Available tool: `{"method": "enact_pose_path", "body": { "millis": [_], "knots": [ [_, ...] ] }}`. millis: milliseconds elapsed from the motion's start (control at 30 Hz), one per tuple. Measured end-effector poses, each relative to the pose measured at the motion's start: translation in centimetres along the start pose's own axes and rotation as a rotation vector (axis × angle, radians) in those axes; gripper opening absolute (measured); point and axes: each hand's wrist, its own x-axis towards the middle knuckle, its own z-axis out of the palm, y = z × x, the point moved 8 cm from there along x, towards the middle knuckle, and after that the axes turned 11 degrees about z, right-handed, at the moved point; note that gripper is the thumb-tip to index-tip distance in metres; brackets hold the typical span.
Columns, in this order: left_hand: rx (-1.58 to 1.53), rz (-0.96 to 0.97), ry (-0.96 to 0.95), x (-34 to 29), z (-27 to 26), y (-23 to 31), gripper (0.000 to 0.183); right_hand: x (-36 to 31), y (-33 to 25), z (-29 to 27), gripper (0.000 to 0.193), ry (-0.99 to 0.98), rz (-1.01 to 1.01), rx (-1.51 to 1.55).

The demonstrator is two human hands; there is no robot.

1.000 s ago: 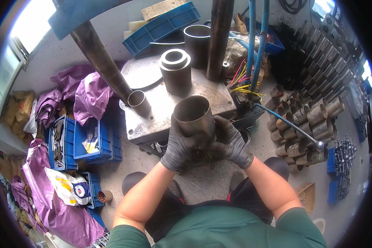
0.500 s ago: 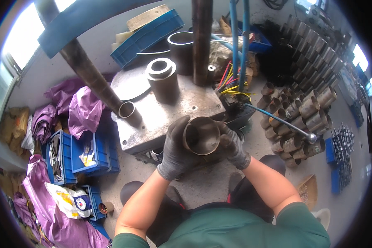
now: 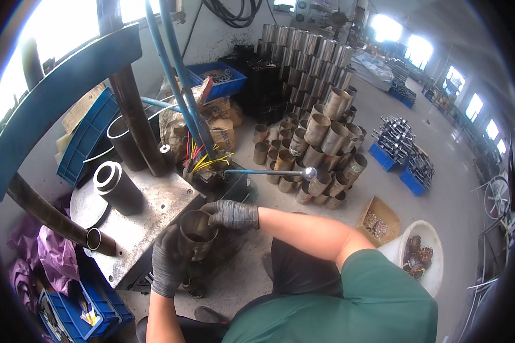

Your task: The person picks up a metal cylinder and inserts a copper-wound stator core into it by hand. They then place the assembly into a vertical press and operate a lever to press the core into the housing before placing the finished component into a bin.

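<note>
Between my gloved hands is a short, open-ended metal cylinder [image 3: 197,239], its dark hollow mouth tilted up toward me. My left hand [image 3: 169,260] is wrapped round its left side, with the fingers partly hidden behind the wall. At the upper right rim, my right hand [image 3: 233,215] grips the edge with its fingers bent over. Both hands are beside the near right corner of a press table [image 3: 149,226]. On that table stands a dark cylindrical die [image 3: 120,191] with a pale stepped ring on top. A steel post [image 3: 102,242] rises from the table's left corner.
Stacked metal cylinders [image 3: 320,143] stand on the floor to the right. A lever with a ball knob [image 3: 309,174] juts out beside the press. Blue bins of metal parts [image 3: 415,177], a cardboard box [image 3: 379,222] and a white bucket [image 3: 435,268] are farther right. Blue crates [image 3: 74,314] sit lower left.
My view has swung to the right, bringing more of the stacked cylinders and the white bucket into sight. The cylinder stays in both hands; my right hand now grips its upper rim.
</note>
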Motion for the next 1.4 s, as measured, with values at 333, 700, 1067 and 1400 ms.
{"method": "enact_pose_path", "body": {
  "millis": [333,700,1067,1400],
  "knots": [
    [0.143,0.000,-0.116,0.5,-0.9,2.7,0.019,-18.4,2.6,-25.8,0.030,0.709,0.390,-0.431],
    [0.160,0.022,-0.129,0.1,-1.1,3.0,0.013,-38.7,4.6,-49.0,0.023,1.708,0.159,0.321],
    [0.013,-0.133,-0.104,-5.5,0.5,-0.2,0.010,-38.7,9.4,-58.7,0.036,1.842,0.246,0.375],
    [0.304,-0.133,-0.535,-7.1,6.5,-2.3,0.018,-37.0,10.9,-58.9,0.048,1.734,0.067,0.670]
  ]
}}
